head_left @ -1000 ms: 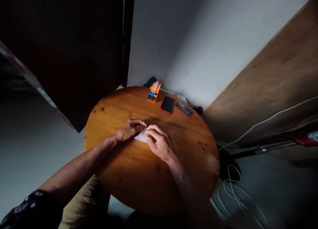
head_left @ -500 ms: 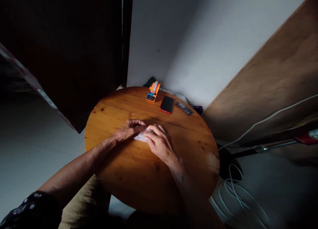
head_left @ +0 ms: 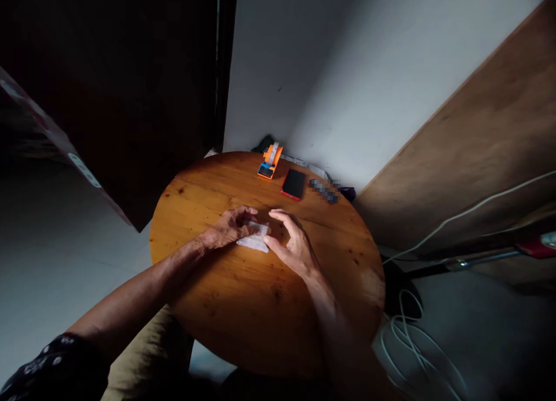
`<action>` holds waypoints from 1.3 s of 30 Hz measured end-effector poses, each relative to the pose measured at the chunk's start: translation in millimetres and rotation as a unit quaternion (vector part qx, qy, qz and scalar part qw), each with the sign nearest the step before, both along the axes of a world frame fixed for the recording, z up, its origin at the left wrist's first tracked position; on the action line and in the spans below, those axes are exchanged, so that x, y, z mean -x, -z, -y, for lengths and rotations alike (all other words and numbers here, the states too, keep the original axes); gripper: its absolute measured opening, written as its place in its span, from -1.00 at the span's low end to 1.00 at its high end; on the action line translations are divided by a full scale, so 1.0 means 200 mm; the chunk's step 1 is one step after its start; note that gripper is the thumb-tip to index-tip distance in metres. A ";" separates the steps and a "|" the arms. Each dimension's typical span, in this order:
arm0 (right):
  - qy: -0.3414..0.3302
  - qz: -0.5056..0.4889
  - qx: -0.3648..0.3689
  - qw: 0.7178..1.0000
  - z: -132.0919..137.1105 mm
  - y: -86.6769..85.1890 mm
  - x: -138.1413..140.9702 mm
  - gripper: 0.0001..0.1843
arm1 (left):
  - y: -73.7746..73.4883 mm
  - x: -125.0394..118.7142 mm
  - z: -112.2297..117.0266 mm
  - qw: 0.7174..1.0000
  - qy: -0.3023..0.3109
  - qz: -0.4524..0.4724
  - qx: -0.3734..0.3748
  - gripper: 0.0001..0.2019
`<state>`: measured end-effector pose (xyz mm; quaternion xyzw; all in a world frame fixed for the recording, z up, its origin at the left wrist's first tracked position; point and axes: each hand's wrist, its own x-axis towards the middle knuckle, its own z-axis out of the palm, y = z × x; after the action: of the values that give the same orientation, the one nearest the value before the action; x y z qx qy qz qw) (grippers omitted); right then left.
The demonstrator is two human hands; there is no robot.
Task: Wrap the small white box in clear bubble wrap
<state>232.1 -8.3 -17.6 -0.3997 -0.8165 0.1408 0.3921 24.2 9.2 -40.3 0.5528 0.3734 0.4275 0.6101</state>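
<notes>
The white sheet (head_left: pixel 255 242) lies sideways between your left hand (head_left: pixel 229 226), curled over one end, grip unclear, and your right hand (head_left: pixel 299 251), gaping wide, empty.

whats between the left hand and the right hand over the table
In the head view, a small whitish sheet, partly covered by the left hand, is between it and the right hand. Its material is unclear.
</notes>
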 end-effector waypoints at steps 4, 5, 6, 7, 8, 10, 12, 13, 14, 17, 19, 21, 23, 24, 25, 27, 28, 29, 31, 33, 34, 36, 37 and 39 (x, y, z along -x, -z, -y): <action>-0.019 0.043 0.054 0.997 0.00 0.01 0.00 -0.34 | 0.02 0.00 -0.01 1.000 0.006 0.008 -0.004 -0.48; -0.017 0.053 0.053 0.997 0.00 0.02 0.01 -0.36 | 0.02 0.00 -0.01 1.000 0.009 0.007 -0.005 -0.49; -0.014 0.061 0.049 0.997 0.00 0.03 0.02 -0.38 | 0.02 0.00 -0.01 1.000 0.011 0.005 -0.005 -0.50; -0.010 0.067 0.043 0.997 0.00 0.03 0.02 -0.41 | 0.03 0.00 -0.02 1.000 0.011 0.002 -0.003 -0.50; -0.005 0.073 0.038 0.997 0.01 0.04 0.03 -0.44 | 0.03 0.00 -0.02 1.000 0.012 0.001 0.000 -0.51; 0.000 0.079 0.032 0.996 0.01 0.04 0.03 -0.48 | 0.04 0.00 -0.02 1.000 0.013 0.004 0.005 -0.51; -0.001 0.075 0.025 0.997 0.00 0.04 0.03 -0.49 | 0.04 0.01 -0.02 1.000 0.013 0.015 0.007 -0.51; -0.007 0.069 0.020 0.997 0.00 0.04 0.03 -0.48 | 0.04 0.01 -0.01 1.000 0.015 0.022 0.008 -0.50; -0.015 0.061 0.014 0.998 0.01 0.04 0.03 -0.47 | 0.03 0.01 -0.01 0.999 0.015 0.031 0.010 -0.50; -0.031 0.044 0.002 0.999 0.01 0.03 0.03 -0.45 | 0.03 0.02 -0.02 0.997 0.004 0.073 0.029 -0.50; -0.029 0.046 0.001 0.999 0.01 0.03 0.03 -0.46 | 0.03 0.02 -0.03 0.993 -0.016 0.108 0.047 -0.53; -0.024 0.051 0.000 0.998 0.01 0.03 0.03 -0.47 | 0.04 0.02 -0.05 0.988 -0.041 0.133 0.060 -0.55; -0.023 0.057 -0.001 0.998 0.01 0.04 0.03 -0.48 | 0.05 0.03 -0.07 0.986 -0.063 0.143 0.059 -0.54; -0.023 0.059 -0.003 0.998 0.01 0.04 0.03 -0.48 | 0.06 0.03 -0.08 0.986 -0.070 0.144 0.055 -0.54; -0.023 0.059 -0.005 0.998 0.02 0.04 0.03 -0.49 | 0.06 0.04 -0.08 0.986 -0.074 0.144 0.051 -0.53; -0.021 0.059 -0.012 0.998 0.02 0.04 0.03 -0.51 | 0.07 0.04 -0.09 0.986 -0.072 0.143 0.043 -0.52; -0.020 0.060 -0.017 0.998 0.02 0.03 0.03 -0.54 | 0.07 0.05 -0.09 0.987 -0.068 0.143 0.040 -0.52; -0.020 0.065 -0.022 0.997 0.03 0.03 0.04 -0.58 | 0.07 0.05 -0.09 0.987 -0.065 0.143 0.039 -0.52; -0.023 0.084 -0.034 0.996 0.03 0.03 0.04 -0.67 | 0.06 0.05 -0.09 0.987 -0.060 0.143 0.041 -0.52; -0.024 0.111 -0.047 0.992 0.04 0.02 0.04 -0.74 | 0.06 0.04 -0.08 0.987 -0.062 0.143 0.043 -0.53; -0.022 0.121 -0.054 0.991 0.04 0.02 0.04 -0.75 | 0.06 0.04 -0.08 0.987 -0.064 0.144 0.043 -0.54; -0.021 0.130 -0.068 0.989 0.04 0.02 0.04 -0.75 | 0.06 0.04 -0.08 0.986 -0.070 0.145 0.043 -0.56; -0.023 0.128 -0.073 0.989 0.04 0.02 0.04 -0.75 | 0.06 0.04 -0.08 0.986 -0.072 0.145 0.043 -0.56; -0.027 0.111 -0.082 0.990 0.04 0.02 0.04 -0.77 | 0.07 0.05 -0.08 0.986 -0.074 0.143 0.044 -0.57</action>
<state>223.5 -16.9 -21.4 -0.3575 -0.8741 0.0390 0.3266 15.1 26.0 -53.8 0.4295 0.3410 0.5288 0.6478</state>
